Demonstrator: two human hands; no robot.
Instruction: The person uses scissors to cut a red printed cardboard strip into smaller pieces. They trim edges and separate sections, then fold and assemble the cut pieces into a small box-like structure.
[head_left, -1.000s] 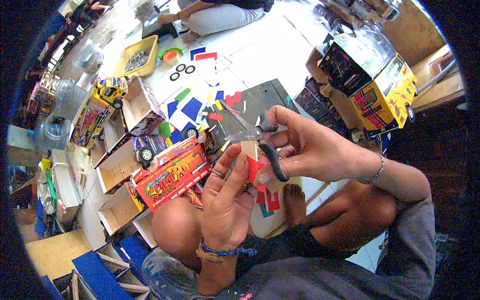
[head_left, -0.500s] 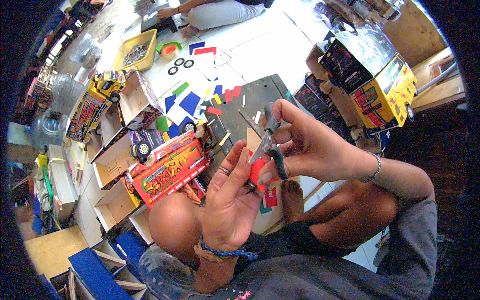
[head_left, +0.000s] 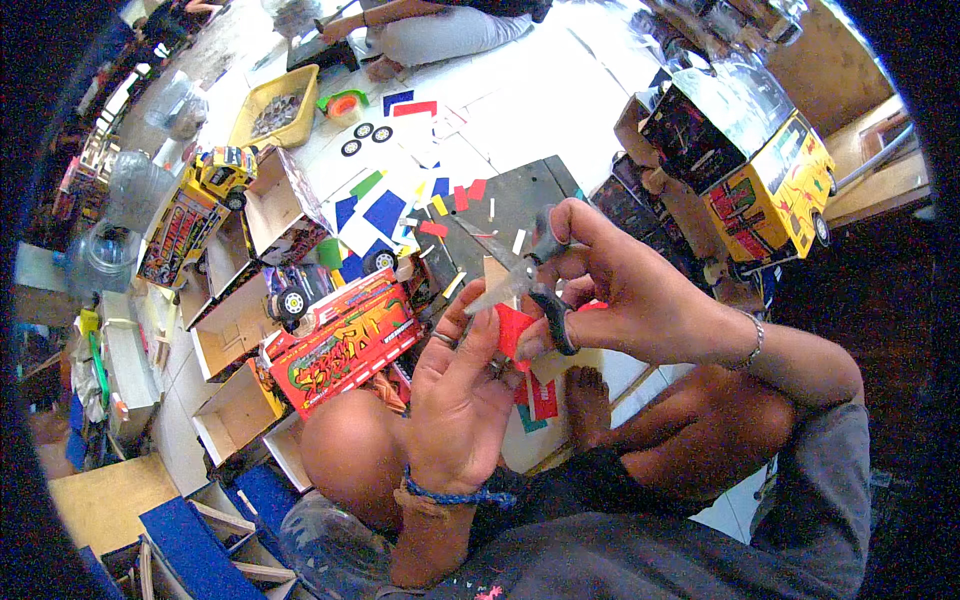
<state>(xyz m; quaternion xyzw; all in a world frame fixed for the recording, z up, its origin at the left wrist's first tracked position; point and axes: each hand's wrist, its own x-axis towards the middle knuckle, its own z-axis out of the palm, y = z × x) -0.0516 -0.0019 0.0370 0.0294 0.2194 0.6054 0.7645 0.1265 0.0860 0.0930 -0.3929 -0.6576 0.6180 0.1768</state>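
Observation:
My right hand (head_left: 645, 295) has its thumb and fingers through the dark handles of a pair of scissors (head_left: 500, 291). The scissor blades are parted and point left, the lower one passing just over my left fingertips. A bright red piece of thin sheet (head_left: 512, 330) is pinched by my left hand (head_left: 466, 400), its palm turned up. My right thumb is close against the red piece's right side. Beneath the hands is a dark board (head_left: 510, 190) with small red, yellow and white cut scraps on it.
A red toy truck body (head_left: 345, 345) and open wooden boxes (head_left: 235, 410) lie left. Farther off are coloured sheets (head_left: 385, 213), small wheels (head_left: 382, 134) and a yellow basin (head_left: 310, 105). A yellow toy truck (head_left: 770, 190) stands right. Another person's legs (head_left: 450, 35) are at the top.
The lower scissor blade has swung up and left, away from the red piece, narrowing the gap between blades. More of the red piece shows. Both hands keep their grip.

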